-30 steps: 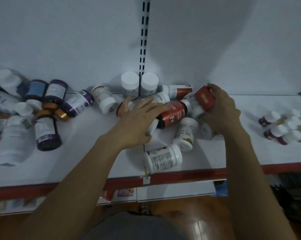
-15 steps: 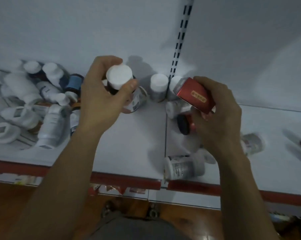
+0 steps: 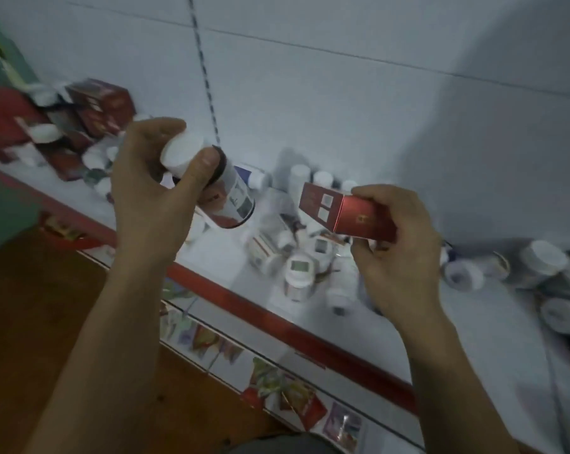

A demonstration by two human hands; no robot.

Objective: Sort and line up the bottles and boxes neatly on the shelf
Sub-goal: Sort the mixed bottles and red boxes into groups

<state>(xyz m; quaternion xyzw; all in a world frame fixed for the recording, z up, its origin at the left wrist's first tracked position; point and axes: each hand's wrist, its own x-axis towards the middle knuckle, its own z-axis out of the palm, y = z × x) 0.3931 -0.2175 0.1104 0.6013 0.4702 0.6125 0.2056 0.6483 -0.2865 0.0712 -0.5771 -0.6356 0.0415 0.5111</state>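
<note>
My left hand (image 3: 149, 198) grips a dark bottle with a white cap (image 3: 231, 198), held in the air above the white shelf (image 3: 231, 253) and tilted with the cap up-left. My right hand (image 3: 398, 257) holds a small red box (image 3: 346, 211) level with it, to the right. Below and between my hands lie several white-capped bottles (image 3: 298, 273), tumbled on their sides. Dark red boxes (image 3: 103, 106) are piled at the shelf's far left. More white bottles (image 3: 539, 263) lie at the right.
The shelf has a red front edge (image 3: 244, 299) running diagonally across the tilted view. A lower shelf with small colourful packets (image 3: 287, 388) shows beneath it. A slotted upright (image 3: 205, 70) divides the white back panel. Wooden floor (image 3: 31, 306) is at the lower left.
The view has swung left and tilted. Both hands have lifted off the shelf, the left with a bottle taken from the pile, the right still with the red box.
</note>
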